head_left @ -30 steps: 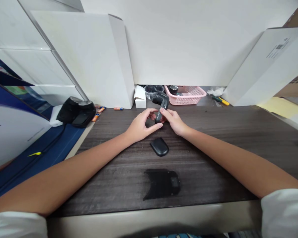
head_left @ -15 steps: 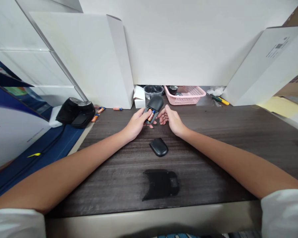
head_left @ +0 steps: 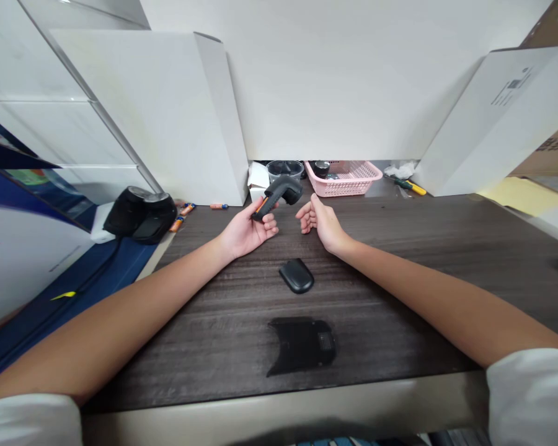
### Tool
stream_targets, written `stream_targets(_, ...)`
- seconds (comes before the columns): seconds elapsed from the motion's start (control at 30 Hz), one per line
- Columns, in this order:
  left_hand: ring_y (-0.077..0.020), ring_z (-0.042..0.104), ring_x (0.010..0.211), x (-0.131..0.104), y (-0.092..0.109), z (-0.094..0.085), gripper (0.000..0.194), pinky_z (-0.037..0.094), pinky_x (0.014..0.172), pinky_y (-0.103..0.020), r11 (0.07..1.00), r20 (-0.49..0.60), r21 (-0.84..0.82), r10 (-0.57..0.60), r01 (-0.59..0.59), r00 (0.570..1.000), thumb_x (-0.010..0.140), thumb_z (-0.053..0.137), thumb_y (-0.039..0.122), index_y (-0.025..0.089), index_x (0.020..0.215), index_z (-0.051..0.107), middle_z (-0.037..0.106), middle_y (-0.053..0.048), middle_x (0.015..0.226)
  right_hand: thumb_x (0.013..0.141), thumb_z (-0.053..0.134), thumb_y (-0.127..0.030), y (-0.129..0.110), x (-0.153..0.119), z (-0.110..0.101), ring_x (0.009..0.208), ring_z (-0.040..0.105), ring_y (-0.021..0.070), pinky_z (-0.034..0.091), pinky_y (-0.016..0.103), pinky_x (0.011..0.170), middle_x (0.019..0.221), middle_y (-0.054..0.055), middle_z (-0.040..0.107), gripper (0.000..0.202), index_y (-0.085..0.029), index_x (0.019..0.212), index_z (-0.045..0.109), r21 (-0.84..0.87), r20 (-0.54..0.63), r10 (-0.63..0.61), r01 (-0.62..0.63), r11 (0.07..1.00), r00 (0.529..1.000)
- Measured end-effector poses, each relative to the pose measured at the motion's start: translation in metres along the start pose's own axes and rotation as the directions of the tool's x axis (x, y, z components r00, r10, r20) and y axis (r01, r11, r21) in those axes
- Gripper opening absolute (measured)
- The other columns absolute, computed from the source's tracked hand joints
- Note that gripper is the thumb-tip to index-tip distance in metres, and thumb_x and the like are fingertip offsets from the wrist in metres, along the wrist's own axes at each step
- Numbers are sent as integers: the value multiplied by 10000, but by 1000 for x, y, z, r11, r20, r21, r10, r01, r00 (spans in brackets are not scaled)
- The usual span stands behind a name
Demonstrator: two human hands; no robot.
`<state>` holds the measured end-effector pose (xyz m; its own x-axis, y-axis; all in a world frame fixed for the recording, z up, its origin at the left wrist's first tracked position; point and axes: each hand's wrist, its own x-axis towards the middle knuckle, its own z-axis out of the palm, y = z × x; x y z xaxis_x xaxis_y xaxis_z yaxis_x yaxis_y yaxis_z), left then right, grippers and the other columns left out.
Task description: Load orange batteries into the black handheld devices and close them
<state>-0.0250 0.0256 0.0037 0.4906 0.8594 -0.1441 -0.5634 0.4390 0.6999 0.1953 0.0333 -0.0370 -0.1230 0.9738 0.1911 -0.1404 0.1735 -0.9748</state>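
Note:
A black curved handheld device (head_left: pixel 275 193) is held up in my left hand (head_left: pixel 248 234), turned edge-on, with a strip of orange battery showing along its side. My thumb lies at its lower end and the fingers curl behind it. My right hand (head_left: pixel 323 226) hovers just right of the device, apart from it. Its fingers are loosely bent, with nothing seen in them. Below the hands, a small black rounded cover (head_left: pixel 297 275) lies on the table. Nearer the front edge lies a larger black cover (head_left: pixel 304 345) with one notched end.
Several orange batteries (head_left: pixel 179 222) lie at the left by a black two-part device (head_left: pixel 143 214). A pink basket (head_left: pixel 348 186), a clear bowl (head_left: pixel 272 168) and a small white box (head_left: pixel 259 176) stand at the back. A yellow-handled tool (head_left: pixel 416 188) lies behind right. Tall white boxes (head_left: pixel 167 118) flank the table.
My left hand has rotated the device from its battery side facing me to edge-on, and shifted slightly left. My right hand stays about where it was, now with a wider gap to the device.

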Motion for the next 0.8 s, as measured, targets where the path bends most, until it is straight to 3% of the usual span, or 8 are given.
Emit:
stream_targets(0.13,-130,506,528,-1,0,0,509,537,617,-276,1000,-6,-23,-11,11,1000,1174,349,395,98,996,722,454,31,567,966,472,-902,1,0,1,540,597,135,469,265,547,604,23,625,775,-191,773,711,0,17,-4,4,1000,1000)
stream_targets(0.27,-137,510,560,1,-1,-5,439,549,654,-286,1000,6,14,-5,5,1000,1132,487,449,134,944,729,465,19,595,973,466,-899,-1,-3,1,545,591,146,478,283,559,596,29,618,783,-192,759,727,-28,37,-15,16,999,999)
stream_targets(0.4,-147,558,619,3,-3,-7,388,583,737,-309,996,14,85,17,-18,1000,1104,556,464,146,1065,776,565,-9,658,967,484,-896,-3,-6,2,556,588,151,486,294,577,596,27,614,775,-193,769,743,-69,76,-16,21,997,997)
stream_targets(0.53,-161,711,786,4,-6,-6,317,606,838,-312,987,-42,156,37,-30,998,1085,608,397,142,989,769,751,-88,859,947,502,-908,-4,-8,4,579,597,150,496,291,594,625,21,634,766,-193,822,747,-109,121,-25,38,993,992)
stream_targets(0.67,-164,755,848,4,-10,-3,88,615,855,-315,968,-55,239,92,-77,994,1005,717,247,163,1029,710,792,-85,961,970,536,-856,-3,-8,3,595,590,145,499,285,608,685,-2,654,688,-204,968,754,-159,164,-69,95,983,984)
stream_targets(0.8,-177,764,880,4,-15,-3,316,599,788,-307,925,-35,360,146,-124,989,891,823,197,202,1135,623,778,-52,1030,1015,557,-763,-3,-9,3,615,588,133,484,275,626,748,-17,651,577,-215,1041,736,-220,198,-118,161,962,973)
